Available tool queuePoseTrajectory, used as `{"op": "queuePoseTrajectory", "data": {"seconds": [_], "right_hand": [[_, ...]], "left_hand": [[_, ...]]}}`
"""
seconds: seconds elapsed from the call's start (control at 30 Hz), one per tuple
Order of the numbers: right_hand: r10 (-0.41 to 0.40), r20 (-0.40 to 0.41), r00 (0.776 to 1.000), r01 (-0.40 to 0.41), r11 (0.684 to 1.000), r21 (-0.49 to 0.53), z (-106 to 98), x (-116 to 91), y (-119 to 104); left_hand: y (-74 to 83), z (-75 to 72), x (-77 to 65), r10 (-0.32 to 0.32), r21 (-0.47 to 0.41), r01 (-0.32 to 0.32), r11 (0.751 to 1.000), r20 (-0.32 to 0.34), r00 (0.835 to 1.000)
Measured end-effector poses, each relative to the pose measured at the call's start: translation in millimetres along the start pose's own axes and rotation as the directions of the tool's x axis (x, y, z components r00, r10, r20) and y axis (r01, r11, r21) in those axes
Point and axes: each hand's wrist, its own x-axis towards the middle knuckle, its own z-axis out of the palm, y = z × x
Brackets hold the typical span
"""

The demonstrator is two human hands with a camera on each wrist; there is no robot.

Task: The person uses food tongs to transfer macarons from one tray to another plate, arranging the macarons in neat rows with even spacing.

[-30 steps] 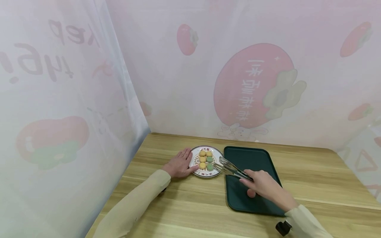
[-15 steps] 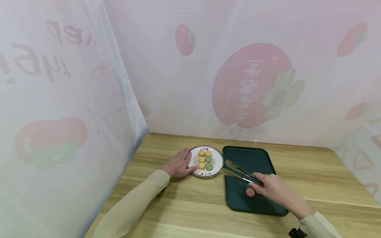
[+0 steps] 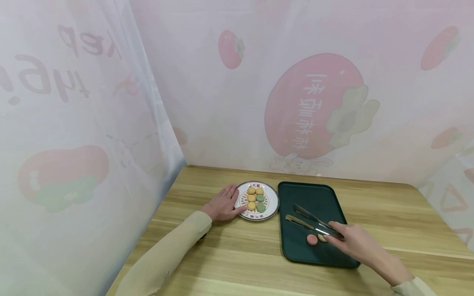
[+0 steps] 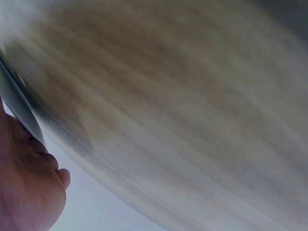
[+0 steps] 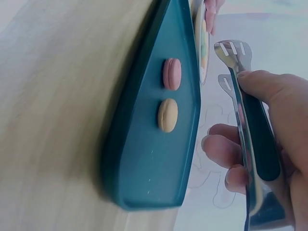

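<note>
My right hand [image 3: 357, 241] holds metal tongs [image 5: 248, 115] with dark grip panels above the dark green tray [image 3: 311, 195]. Nothing sits between the tongs' slotted tips, which stand apart. On the tray lie a pink macaron [image 5: 172, 74] and a cream macaron [image 5: 167, 115], side by side. The left hand [image 3: 222, 204] rests at the left rim of a round white plate [image 3: 273, 201], fingers extended and thumb over the edge. Several yellow macarons [image 3: 251, 197] and two green macarons [image 3: 261, 207] sit in two columns on the plate. In the left wrist view only part of the left hand [image 4: 29, 178] shows.
The plate and tray stand next to each other on a wooden table [image 3: 244, 255]. Behind the table hangs a pale curtain [image 3: 207, 102] with fruit prints, and another curtain [image 3: 85, 123] runs along the left side.
My right hand has moved the tongs right and toward me, from the plate's right edge to over the tray. The cream macaron has come into sight beside the pink one. The left hand stays put.
</note>
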Motion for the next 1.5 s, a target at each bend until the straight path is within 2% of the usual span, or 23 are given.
{"op": "queuePoseTrajectory", "data": {"seconds": [0.17,0.37,0.7,0.83,1.1,1.27,1.5], "right_hand": [[-0.014,-0.052,0.999,0.012,0.999,-0.03,1,-12,5],[-0.067,-0.128,0.99,0.056,0.995,-0.084,7,-25,8],[-0.003,-0.093,0.996,0.0,0.999,-0.038,9,-40,6],[-0.012,-0.116,0.993,0.008,0.999,-0.039,11,-46,8],[-0.041,-0.156,0.987,0.024,0.994,-0.11,16,-56,14],[-0.07,-0.178,0.982,0.052,0.993,-0.107,18,-60,14],[-0.05,-0.124,0.991,0.039,0.996,-0.085,18,-64,16]], "left_hand": [[-0.8,1.6,2.7,-0.005,0.002,0.005,1.0,0.004,1.0],[-1.4,2.6,3.6,-0.01,0.018,0.01,1.0,0.012,1.0],[-0.7,2.5,3.2,-0.009,0.012,0.009,1.0,0.013,1.0],[-0.2,2.1,2.7,-0.007,0.015,0.007,1.0,0.017,1.0],[-1.1,0.9,1.9,-0.007,0.026,0.007,1.0,0.016,1.0],[-1.1,0.0,2.1,-0.009,0.025,0.008,1.0,0.017,1.0],[-0.2,-0.6,1.8,-0.009,0.02,0.008,1.0,0.021,1.0]]}}
